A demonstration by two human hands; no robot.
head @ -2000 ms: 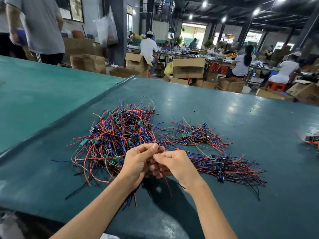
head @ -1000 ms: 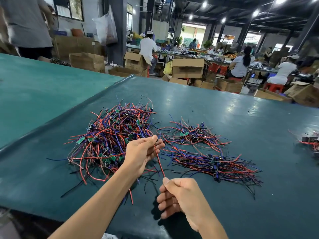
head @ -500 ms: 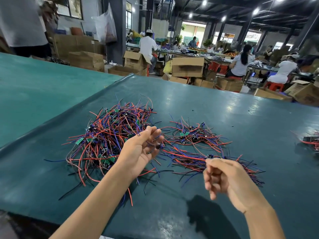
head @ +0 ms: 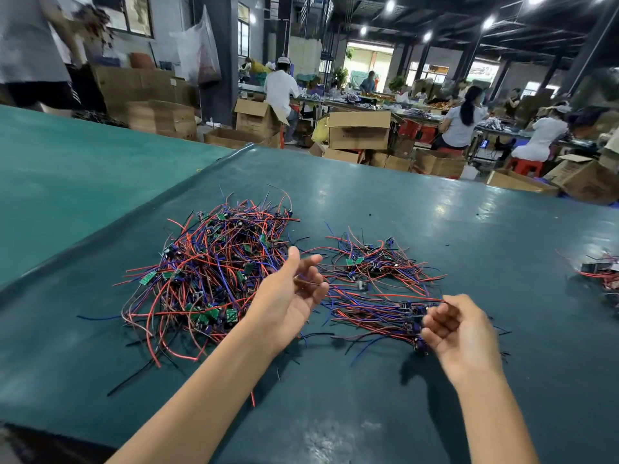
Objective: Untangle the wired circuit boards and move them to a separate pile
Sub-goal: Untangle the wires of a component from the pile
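Green worktable [head: 435,212], factory floor: sorting partly done.
Big tangled heap [head: 214,272] of wired boards remains left; smaller sorted pile [head: 375,313] right. Left hand [head: 288,296] loosely open, apparently empty; right hand [head: 459,329] curled at the sorted pile's edge, grip unclear.

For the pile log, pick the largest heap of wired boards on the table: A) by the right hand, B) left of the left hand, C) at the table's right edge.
B: the tangled heap left of the left hand spreads widest by far.
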